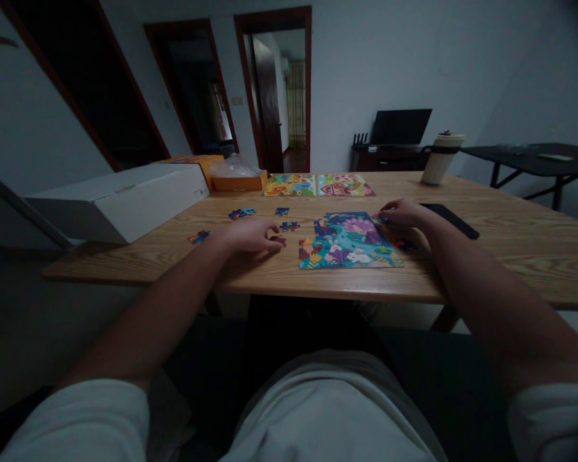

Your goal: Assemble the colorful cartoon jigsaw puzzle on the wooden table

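A colourful, partly assembled jigsaw puzzle [349, 242] lies on the wooden table [510, 250] in front of me. My left hand [250, 235] rests on the table just left of it, fingers curled around a small dark puzzle piece [278, 241]. My right hand [401, 212] sits at the puzzle's upper right corner, fingers closed on a piece at the edge. Loose pieces lie to the left: one [289, 226] close to my left hand, another [282, 211] behind it, a pair [241, 213] further left, and one [199, 237] near the table's left end.
Two finished puzzles [318, 185] lie at the table's far side. A white box [125, 199] and an orange box [231, 181] with a plastic bag stand at the left. A dark phone [450, 219] lies right of my right hand; a lidded cup [442, 158] stands behind.
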The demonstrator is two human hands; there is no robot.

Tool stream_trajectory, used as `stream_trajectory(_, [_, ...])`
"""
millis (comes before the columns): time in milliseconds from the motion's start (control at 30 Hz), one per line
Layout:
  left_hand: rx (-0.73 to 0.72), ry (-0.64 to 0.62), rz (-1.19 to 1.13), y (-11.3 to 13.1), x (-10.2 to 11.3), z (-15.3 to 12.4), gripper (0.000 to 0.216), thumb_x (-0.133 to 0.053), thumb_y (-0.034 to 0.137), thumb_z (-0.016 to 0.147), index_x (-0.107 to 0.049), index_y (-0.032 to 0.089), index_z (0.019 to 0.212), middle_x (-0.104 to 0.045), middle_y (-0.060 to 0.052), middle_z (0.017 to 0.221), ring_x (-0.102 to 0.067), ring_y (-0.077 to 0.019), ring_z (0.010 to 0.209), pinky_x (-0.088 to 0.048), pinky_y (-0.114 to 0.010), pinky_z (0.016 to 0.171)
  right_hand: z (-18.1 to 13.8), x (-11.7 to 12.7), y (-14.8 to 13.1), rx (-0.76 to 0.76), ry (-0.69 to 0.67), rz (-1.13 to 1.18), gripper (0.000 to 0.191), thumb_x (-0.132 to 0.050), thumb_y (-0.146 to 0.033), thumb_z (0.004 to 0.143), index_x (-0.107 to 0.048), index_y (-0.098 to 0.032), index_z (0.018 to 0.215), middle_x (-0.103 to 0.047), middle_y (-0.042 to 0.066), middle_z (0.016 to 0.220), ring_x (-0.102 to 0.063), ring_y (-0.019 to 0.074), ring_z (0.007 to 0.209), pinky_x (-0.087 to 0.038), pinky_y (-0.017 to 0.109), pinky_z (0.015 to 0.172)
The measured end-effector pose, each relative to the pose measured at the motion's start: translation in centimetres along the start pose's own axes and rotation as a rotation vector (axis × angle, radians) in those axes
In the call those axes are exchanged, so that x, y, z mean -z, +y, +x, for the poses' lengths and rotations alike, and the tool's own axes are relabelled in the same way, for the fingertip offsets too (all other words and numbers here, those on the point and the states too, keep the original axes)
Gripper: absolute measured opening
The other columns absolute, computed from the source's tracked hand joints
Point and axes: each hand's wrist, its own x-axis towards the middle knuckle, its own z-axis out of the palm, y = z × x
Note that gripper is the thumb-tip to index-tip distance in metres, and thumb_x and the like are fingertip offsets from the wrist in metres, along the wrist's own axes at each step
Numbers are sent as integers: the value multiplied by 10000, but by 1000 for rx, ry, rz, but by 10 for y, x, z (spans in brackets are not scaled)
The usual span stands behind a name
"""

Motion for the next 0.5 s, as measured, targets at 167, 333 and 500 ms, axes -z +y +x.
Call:
stream_trajectory(167, [2, 58, -31, -3, 2, -7, 607, -636, 580, 819, -654, 181, 1277, -719, -103, 1154, -667, -244, 955, -458, -273, 762, -1, 0, 0, -13, -18, -3, 268, -647, -330, 894, -762, -133, 1035, -763, 124, 917, -698, 231, 797, -527, 297, 667])
stream_trajectory(333, [-165, -22, -29, -10, 0, -6, 589, -689, 400, 791, -616, 250, 1356, -708, -52, 1207, -647, -220, 1015, -444, -265, 844, -1, 1, 1, -15, -23, -1, 262, -655, -351, 891, -763, -156, 1029, -764, 116, 933, -700, 230, 788, -532, 301, 655])
stream_trajectory(500, [-118, 96, -12, -8, -7, 0, 578, -746, 435, 746, -657, 226, 1277, -715, -79, 1150, -646, -239, 984, -445, -278, 799, 1, 0, 2, -1, -23, -10, 276, -667, -369, 881, -766, -159, 1031, -764, 116, 931, -702, 236, 807, -539, 311, 685])
